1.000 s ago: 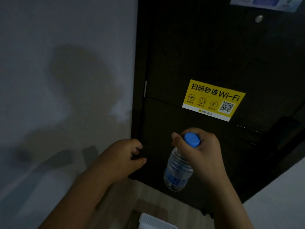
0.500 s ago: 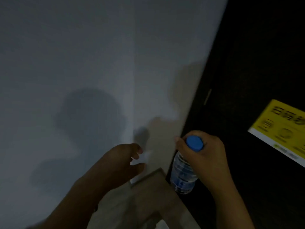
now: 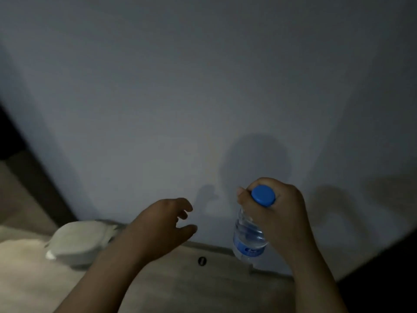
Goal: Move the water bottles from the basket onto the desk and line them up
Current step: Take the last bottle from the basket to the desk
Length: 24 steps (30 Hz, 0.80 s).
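A clear water bottle [image 3: 248, 238] with a blue cap and blue label hangs upright in the air. My right hand [image 3: 277, 213] grips it around the neck just under the cap. It hovers above the back edge of a light wooden desk [image 3: 203, 288]. My left hand [image 3: 162, 224] floats beside it to the left, fingers loosely curled and holding nothing. No basket is in view.
A white rounded object [image 3: 79, 240] lies on the desk at the left. A small dark round hole [image 3: 202, 261] sits in the desk near the wall. A plain grey wall [image 3: 203, 98] rises behind the desk. Dark furniture fills the lower right corner.
The view has swung left, away from the dark door with the yellow sticker, onto the wall and desk. The bottle stays in my right hand; my left hand stays empty.
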Motion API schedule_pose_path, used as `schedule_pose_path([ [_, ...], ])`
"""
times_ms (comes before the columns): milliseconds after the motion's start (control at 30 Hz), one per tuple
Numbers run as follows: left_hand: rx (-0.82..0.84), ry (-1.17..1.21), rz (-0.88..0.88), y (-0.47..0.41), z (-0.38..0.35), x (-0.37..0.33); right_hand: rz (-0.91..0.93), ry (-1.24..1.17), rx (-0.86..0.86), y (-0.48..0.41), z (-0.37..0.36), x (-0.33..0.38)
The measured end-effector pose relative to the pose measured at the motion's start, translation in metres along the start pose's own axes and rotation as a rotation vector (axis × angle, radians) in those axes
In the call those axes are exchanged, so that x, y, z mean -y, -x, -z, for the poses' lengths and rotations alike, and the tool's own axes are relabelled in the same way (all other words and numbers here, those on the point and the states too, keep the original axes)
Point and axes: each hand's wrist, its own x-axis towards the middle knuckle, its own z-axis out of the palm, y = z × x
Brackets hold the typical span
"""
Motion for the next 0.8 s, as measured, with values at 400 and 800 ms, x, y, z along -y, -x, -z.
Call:
schedule_pose_path([
  [400,-0.255,0.039,0.380,0.185,0.050,0.099,0.252,-0.211,0.341,0.053,-0.137,0.111],
  [800,-0.426,0.128,0.693,0.376,0.071,0.167,0.356,-0.409,0.704,0.158,-0.241,0.233],
])
